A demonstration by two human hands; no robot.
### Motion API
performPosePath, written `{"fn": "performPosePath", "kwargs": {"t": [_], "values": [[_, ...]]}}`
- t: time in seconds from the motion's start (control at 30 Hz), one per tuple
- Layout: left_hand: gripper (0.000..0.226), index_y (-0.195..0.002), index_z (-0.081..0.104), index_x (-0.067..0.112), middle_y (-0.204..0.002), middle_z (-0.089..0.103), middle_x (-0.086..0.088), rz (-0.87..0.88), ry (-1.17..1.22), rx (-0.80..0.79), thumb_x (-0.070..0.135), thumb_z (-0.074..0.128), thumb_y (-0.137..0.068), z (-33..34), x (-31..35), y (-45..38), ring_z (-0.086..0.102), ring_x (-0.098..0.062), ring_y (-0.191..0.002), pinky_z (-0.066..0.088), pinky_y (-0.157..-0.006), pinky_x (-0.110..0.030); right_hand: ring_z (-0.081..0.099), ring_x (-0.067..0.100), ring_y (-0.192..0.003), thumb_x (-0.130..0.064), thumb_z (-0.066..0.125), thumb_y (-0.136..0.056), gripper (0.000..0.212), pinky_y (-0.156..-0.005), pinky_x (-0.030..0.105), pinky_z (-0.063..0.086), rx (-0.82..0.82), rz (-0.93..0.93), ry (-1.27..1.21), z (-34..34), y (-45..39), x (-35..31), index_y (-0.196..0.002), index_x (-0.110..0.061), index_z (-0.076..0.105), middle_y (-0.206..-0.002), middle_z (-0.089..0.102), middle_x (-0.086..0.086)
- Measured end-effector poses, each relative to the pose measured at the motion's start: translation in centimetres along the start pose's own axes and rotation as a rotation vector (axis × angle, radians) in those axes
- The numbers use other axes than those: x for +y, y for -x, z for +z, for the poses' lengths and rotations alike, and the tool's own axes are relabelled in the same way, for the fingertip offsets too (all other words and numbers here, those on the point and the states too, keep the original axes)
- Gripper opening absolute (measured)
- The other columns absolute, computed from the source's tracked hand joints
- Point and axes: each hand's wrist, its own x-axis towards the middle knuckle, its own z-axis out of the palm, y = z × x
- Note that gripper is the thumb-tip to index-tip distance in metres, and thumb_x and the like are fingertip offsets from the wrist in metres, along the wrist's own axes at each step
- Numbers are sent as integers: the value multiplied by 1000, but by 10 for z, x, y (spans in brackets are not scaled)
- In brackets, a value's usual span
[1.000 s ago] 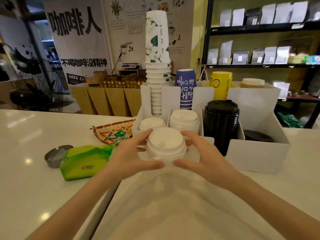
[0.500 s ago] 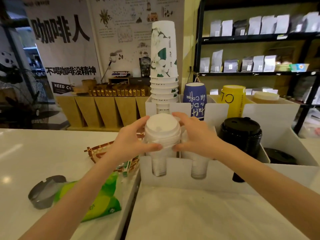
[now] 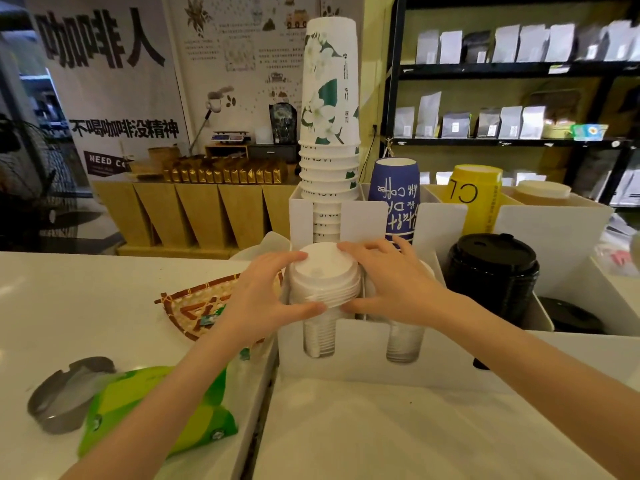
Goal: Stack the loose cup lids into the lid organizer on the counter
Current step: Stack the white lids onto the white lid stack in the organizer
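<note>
A stack of white cup lids (image 3: 323,277) sits at the top of the leftmost slot of the white lid organizer (image 3: 363,344), resting on the lids below that show through the front cutout. My left hand (image 3: 266,299) grips the stack's left side and my right hand (image 3: 388,282) its right side, fingers wrapped around the rims. A second column of white lids (image 3: 404,344) fills the slot to the right, mostly hidden behind my right hand. A tall stack of black lids (image 3: 491,271) stands in the third slot.
Behind the lid slots stand a tall stack of floral paper cups (image 3: 329,109), blue cups (image 3: 394,199) and yellow cups (image 3: 474,195). On the counter to the left lie a woven basket (image 3: 194,306), a green packet (image 3: 156,410) and a grey ashtray (image 3: 65,393).
Both hands carried the stack of white lids up from the counter and forward, then lowered it onto the lids in the organizer's left slot. The camera moved closer.
</note>
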Motion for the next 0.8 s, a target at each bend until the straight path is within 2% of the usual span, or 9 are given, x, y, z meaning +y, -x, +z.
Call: {"fn": "performPosePath", "kwargs": {"t": [0.1, 0.2, 0.33, 0.47, 0.67, 0.8], "values": [[70, -123, 46, 30, -135, 45, 6, -28, -14, -13, 45, 74, -60, 0, -3, 1, 36, -11, -124, 29, -103, -33, 23, 19, -135, -55, 55, -76, 78, -116, 49, 6, -33, -31, 53, 0, 0, 0, -140, -27, 19, -141, 43, 2], [72, -125, 45, 32, -142, 39, 4, -43, -43, -31, 47, 73, -61, 0, -5, 2, 31, -13, -131, 25, -106, -36, 22, 19, -136, -59, 50, -77, 79, -116, 51, 5, -69, -54, 106, 0, -2, 0, -141, -25, 18, -142, 43, 2], [76, -129, 40, 35, -150, 27, 5, -22, -164, -91, 57, 67, -61, 1, -7, 1, 24, -15, -137, 22, -110, -44, 25, 20, -134, -61, 47, -77, 72, -115, 52, 3, -107, -84, 153, -1, -4, 0, -136, -24, 30, -138, 49, 0], [81, -129, 41, 34, -150, 30, 4, 5, -191, -97, 66, 61, -58, 2, -8, 3, 19, -13, -139, 23, -113, -49, 24, 21, -134, -60, 47, -77, 71, -115, 52, 2, -122, -94, 159, -1, -3, 0, -136, -24, 31, -138, 48, 0], [81, -125, 48, 29, -141, 43, 7, 85, -251, -56, 73, 50, -56, 0, -9, 2, 23, -11, -137, 23, -114, -45, 28, 17, -132, -57, 53, -76, 67, -114, 49, 2, -106, -95, 107, -4, -7, -1, -134, -27, 37, -132, 53, 0], [77, -127, 46, 27, -139, 45, 8, 84, -272, -74, 65, 57, -62, 0, -9, 2, 25, -9, -135, 22, -113, -40, 30, 17, -130, -57, 54, -75, 67, -114, 47, 3, -94, -111, 121, -3, -5, -2, -133, -26, 40, -130, 54, 0]]}}
